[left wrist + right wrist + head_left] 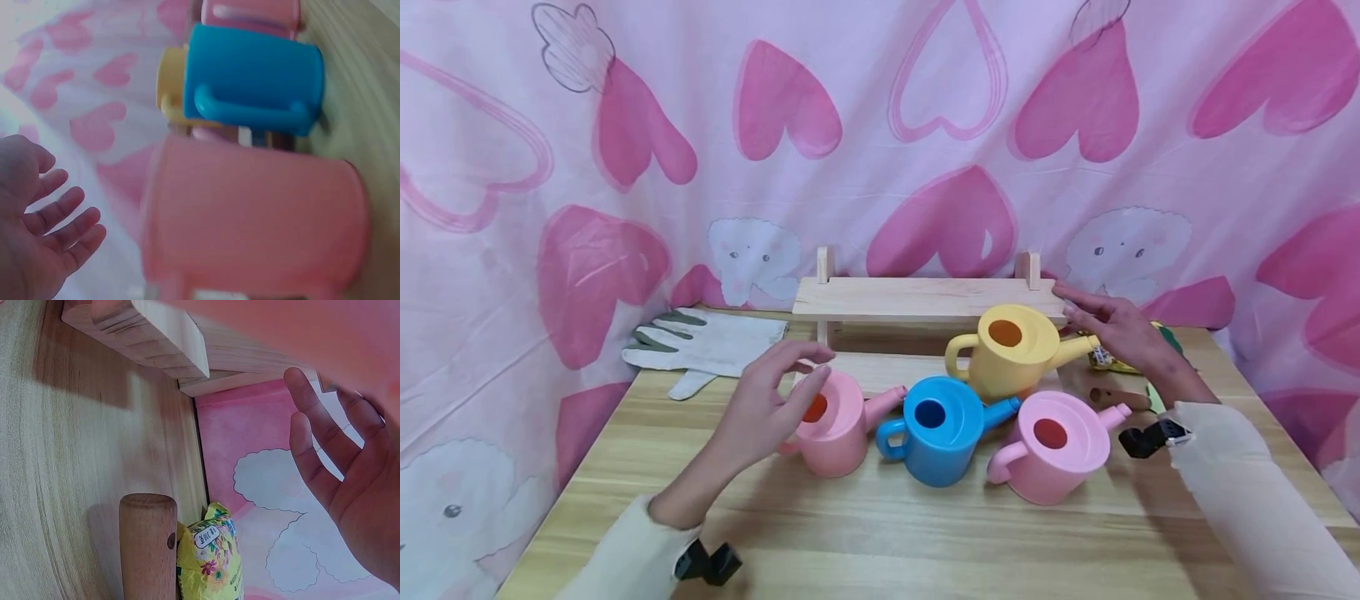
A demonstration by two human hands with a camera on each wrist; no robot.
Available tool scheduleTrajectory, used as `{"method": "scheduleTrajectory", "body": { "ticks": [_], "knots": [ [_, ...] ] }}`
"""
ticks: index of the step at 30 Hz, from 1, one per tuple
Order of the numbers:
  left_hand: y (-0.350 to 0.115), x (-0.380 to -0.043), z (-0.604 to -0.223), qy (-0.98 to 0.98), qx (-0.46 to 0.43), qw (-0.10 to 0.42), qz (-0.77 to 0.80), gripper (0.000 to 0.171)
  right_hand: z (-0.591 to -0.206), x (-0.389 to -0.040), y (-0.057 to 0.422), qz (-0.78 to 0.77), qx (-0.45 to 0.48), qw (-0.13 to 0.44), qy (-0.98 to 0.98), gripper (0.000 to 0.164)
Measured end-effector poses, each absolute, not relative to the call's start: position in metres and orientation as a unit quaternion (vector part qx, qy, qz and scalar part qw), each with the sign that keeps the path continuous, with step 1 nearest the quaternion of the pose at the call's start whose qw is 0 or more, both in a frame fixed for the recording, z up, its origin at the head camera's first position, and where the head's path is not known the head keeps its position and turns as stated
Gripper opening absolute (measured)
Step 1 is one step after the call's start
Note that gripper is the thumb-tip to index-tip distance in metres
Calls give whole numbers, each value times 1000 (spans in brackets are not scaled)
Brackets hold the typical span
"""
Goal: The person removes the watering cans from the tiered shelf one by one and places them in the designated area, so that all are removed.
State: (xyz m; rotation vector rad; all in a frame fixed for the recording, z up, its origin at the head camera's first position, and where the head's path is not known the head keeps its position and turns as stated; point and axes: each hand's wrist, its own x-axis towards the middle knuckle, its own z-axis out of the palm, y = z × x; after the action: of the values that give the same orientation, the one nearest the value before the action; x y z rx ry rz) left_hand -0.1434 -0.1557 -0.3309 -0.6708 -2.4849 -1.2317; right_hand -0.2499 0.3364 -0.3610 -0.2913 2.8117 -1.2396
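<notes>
While holding the left hand point(763, 412) empty and loosely open above the leftmost pink watering can point(838, 442), reaching with the right hand point(1123, 333), slightly bent at the fingers, to the right end of the two-tier wooden shelf point(895, 298) near the tabletop's point(865, 542) far edge; cannot tell whether pinching or just touching. Nearer the front edge, a blue watering can point(942, 450) and rightmost pink watering can point(1052, 475); behind these, a yellow watering can point(1000, 371). Toward the far right corner, a flowered yellow packet point(212, 562); toward the far left, white-and-green gloves point(737, 337)
</notes>
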Motion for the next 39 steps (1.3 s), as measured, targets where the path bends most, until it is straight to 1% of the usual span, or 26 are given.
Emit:
{"method": "scheduleTrajectory", "body": {
  "ticks": [6, 10, 14, 18, 21, 26, 34, 39],
  "knots": [
    [-123, -166, -309, -860, -286, 75, -416, 27, -363, -250, 337, -407, -106, 21, 907, 57],
    [-106, -182, -301, -858, -293, -4, -422, 29, -364, -251, 337, -418, -124, 18, 900, 54],
    [-91, -197, -297, -857, -297, -90, -410, 36, -365, -251, 337, -421, -133, 17, 897, 54],
    [-79, -210, -296, -867, -300, -141, -371, 46, -366, -252, 338, -420, -130, 20, 898, 54],
    [-70, -217, -294, -875, -295, -164, -348, 50, -366, -251, 336, -413, -123, 20, 902, 54],
    [-55, -226, -289, -879, -290, -197, -324, 50, -364, -250, 335, -416, -114, 22, 902, 55],
    [-28, -236, -286, -883, -295, -208, -299, 46, -362, -250, 336, -416, -106, 17, 903, 56],
    [-16, -240, -285, -892, -297, -199, -275, 40, -362, -249, 335, -411, -102, 19, 906, 56]
  ]
}}
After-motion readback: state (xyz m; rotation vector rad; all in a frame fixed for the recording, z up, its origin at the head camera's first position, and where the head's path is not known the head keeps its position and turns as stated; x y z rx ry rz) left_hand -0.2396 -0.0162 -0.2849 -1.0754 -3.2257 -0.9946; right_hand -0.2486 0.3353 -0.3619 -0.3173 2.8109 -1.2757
